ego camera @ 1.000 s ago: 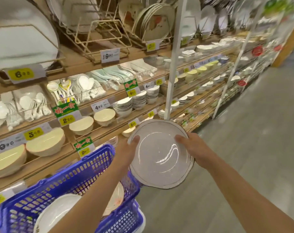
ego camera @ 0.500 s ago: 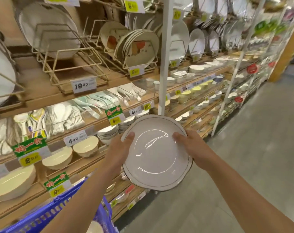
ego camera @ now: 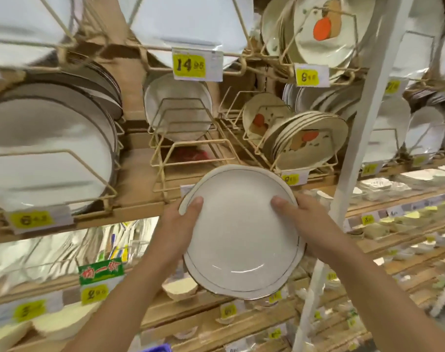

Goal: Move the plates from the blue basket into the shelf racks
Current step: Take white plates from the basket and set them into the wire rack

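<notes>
Plate [ego camera: 238,232] gripped at opposite rims by both hands.

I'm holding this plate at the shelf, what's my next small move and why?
Probably lift the plate up and forward into the wire rack just above it. The left hand and right hand grip its rim, the rack's front slots look free, and a similar plate stands at its back.

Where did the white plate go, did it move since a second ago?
Yes, the plate rose: before it was well below the empty wire rack, now its top rim reaches that rack's base.
</notes>
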{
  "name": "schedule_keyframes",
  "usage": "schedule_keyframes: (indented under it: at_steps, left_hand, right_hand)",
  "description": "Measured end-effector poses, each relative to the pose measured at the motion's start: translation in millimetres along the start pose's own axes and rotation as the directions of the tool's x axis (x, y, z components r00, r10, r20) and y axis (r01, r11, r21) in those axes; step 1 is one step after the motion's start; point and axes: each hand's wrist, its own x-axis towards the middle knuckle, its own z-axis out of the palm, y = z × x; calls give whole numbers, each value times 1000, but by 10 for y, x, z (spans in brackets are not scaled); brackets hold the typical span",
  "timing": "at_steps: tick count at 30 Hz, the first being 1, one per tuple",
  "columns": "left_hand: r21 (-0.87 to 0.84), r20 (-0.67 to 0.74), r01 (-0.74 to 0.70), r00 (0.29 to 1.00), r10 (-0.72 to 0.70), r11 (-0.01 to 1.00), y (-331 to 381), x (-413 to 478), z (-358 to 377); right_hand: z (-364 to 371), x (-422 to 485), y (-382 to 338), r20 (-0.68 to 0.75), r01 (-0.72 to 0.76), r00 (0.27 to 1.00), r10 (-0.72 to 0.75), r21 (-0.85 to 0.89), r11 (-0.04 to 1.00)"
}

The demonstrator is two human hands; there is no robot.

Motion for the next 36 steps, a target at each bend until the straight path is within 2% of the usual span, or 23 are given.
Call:
schedule_keyframes:
  at_steps: [3,6,10,13,16,20,22,24,26,28,30,32,34,36]
  left_hand:
    - [25,-121,-20,992,23,999,144,43,-150]
    - [69,-187,-99,976,110,993,314,78,-251]
    - [255,-232,-205,936,265,945,642,189,-379]
    - [443,-114,-307,912,393,842,999,303,-457]
    - [616,102,-433,872,478,659,1408,371,-451]
    - [732,360,-533,832,423,426,1687,394,-165]
    - [738,436,-558,824,362,380,1731,361,10]
    - [747,454,-560,823,341,358,1735,311,137]
    - [724,394,-549,826,403,418,1654,245,169]
    - [644,277,-519,843,462,561,1453,121,109]
    - [456,159,-409,911,380,790,1127,-72,19]
    - [293,127,-226,972,197,929,770,-271,13]
    - [195,93,-141,988,125,970,514,-342,84]
    - [176,-10,-192,980,197,965,474,-287,145]
  right_hand:
    - [134,227,-115,75,75,994,-78,42,996]
    - [216,432,-222,143,132,979,-145,96,987]
    - [223,650,-354,338,126,923,-184,187,974]
    - [113,786,-449,510,124,843,-173,129,984]
    - [-5,901,-590,590,160,785,-188,101,982]
    - [-143,992,-673,653,198,716,-245,148,969]
    - [-185,983,-650,676,224,695,-246,121,967]
    - [-213,910,-611,652,252,704,-282,142,957]
    - [-241,811,-538,581,321,733,-353,162,933]
    - [-288,695,-433,477,371,784,-397,151,916]
    - [-345,604,-315,350,346,856,-380,158,925]
    - [-399,560,-231,226,244,927,-298,238,940]
    - [-434,555,-213,171,254,940,-295,226,940]
    - [-444,573,-267,177,392,886,-429,210,896]
